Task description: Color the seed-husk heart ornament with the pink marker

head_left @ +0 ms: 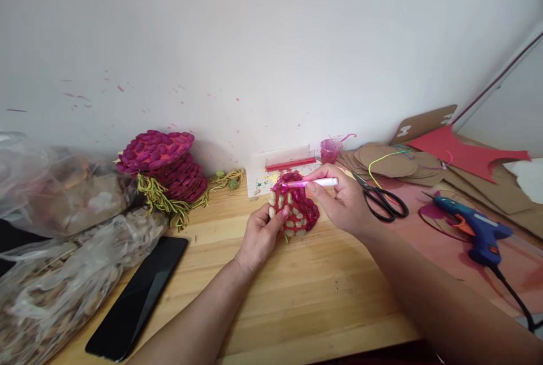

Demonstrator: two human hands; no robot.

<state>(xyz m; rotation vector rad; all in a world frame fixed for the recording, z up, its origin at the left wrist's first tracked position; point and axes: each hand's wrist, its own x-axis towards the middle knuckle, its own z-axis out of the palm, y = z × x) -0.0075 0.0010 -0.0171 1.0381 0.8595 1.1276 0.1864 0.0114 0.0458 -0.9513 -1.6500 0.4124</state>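
Note:
My left hand [265, 235] grips the lower left edge of a red disc [280, 219] covered with peanuts in their shells, its thumb pressed on the front. The peanuts on the right and upper part are glossy magenta, while those on the left and bottom keep their pale shell colour. Between the fingers of my right hand [339, 201] is a slim paintbrush [316, 183] with a white handle end and a pink-stained front. Its tip meets the top of the disc; the bristles are too small to make out.
Left stand stacked magenta peanut pieces [161, 164] with yarn fringe, plastic bags [72, 286] and a black phone [138, 297]. Behind the disc is a pink paint cup [331, 151]. Scissors [384, 201], cardboard discs [386, 160], red paper [462, 150] and a blue glue gun [483, 232] lie right.

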